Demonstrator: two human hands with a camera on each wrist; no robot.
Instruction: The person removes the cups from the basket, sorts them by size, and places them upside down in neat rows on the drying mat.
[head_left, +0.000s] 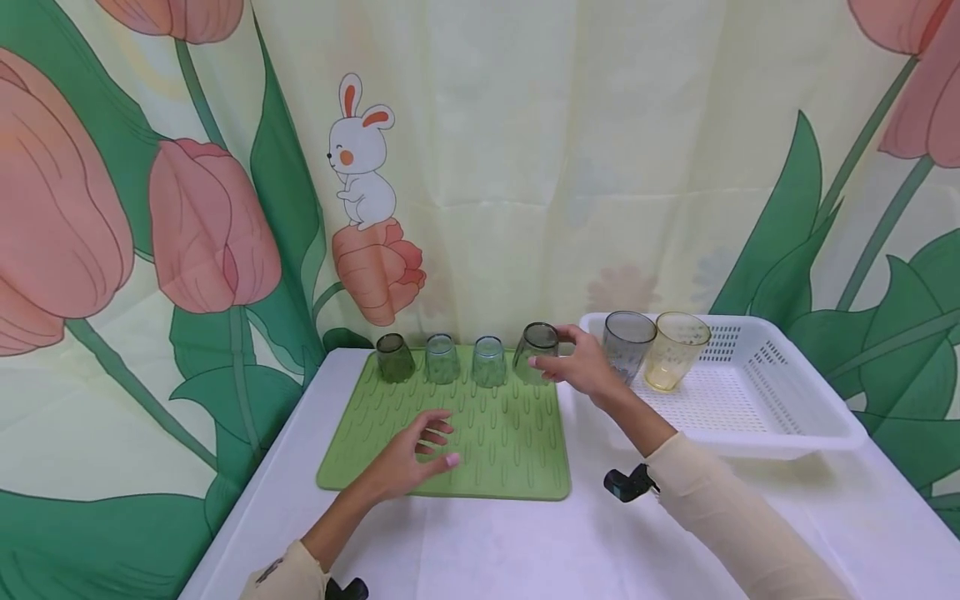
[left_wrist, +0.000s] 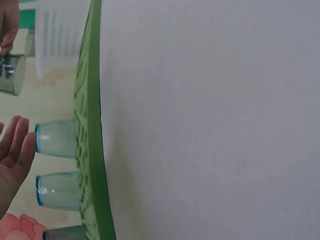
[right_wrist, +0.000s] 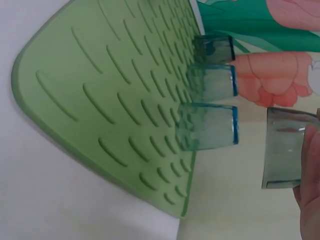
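My right hand (head_left: 581,363) grips a grey-tinted glass (head_left: 529,360) between thumb and fingers, its wide mouth facing down. In the right wrist view this glass (right_wrist: 285,148) hangs clear of the green ridged mat (right_wrist: 95,85). Three glasses stand upside down in a row along the mat's back edge: a dark one (head_left: 395,358) at the left, then a bluish one (head_left: 442,360) and another bluish one (head_left: 489,363). My left hand (head_left: 408,457) is held over the mat's front part, fingers loosely bent and holding nothing.
At the right stands a white perforated plastic basket (head_left: 806,400). Inside it, at its left end, are a grey glass (head_left: 624,337) and a yellow glass (head_left: 678,350). A white cloth (head_left: 495,550) covers the table, and a printed curtain (head_left: 510,167) hangs close behind.
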